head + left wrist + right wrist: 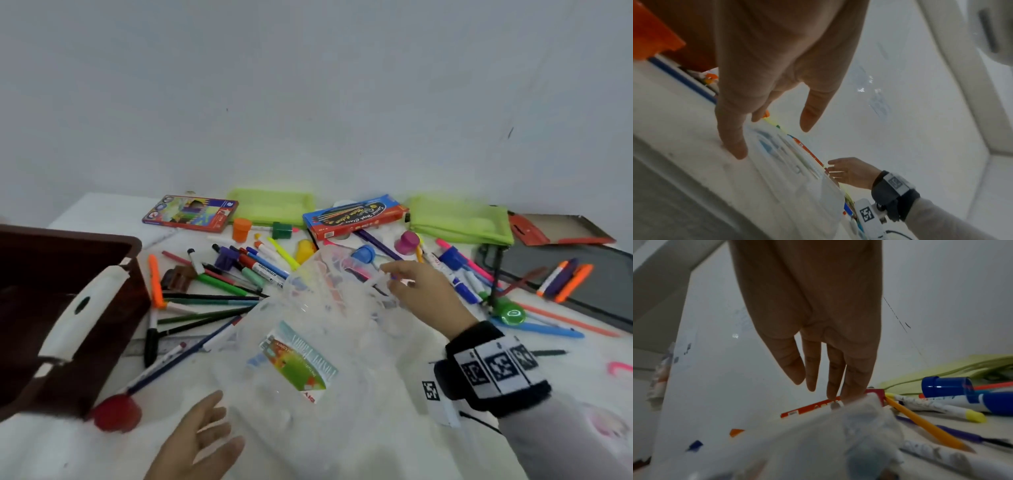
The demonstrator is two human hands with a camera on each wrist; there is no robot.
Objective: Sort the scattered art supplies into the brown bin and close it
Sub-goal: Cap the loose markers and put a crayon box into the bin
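The brown bin [51, 274] stands open at the left, its white latch [82, 308] hanging on the near wall. A clear plastic bag [308, 342] with a printed label lies crumpled in the middle of the table. My right hand [407, 284] reaches over its far end, fingers straight and fingertips touching the plastic [818, 443]. My left hand [205, 428] hovers flat and open by the bag's near left edge [797, 178], holding nothing. Markers and pencils [239, 274] lie scattered between bin and bag. The right wrist view shows more markers [937, 405] beside the right hand [818, 386].
A red paint pot [116, 413] sits by the bin's front corner. At the back lie a coloured-pencil box [190, 213], a blue-and-red box [352, 216] and two green pouches [274, 205] [459, 219]. A dark tray [582, 281] with markers is at the right.
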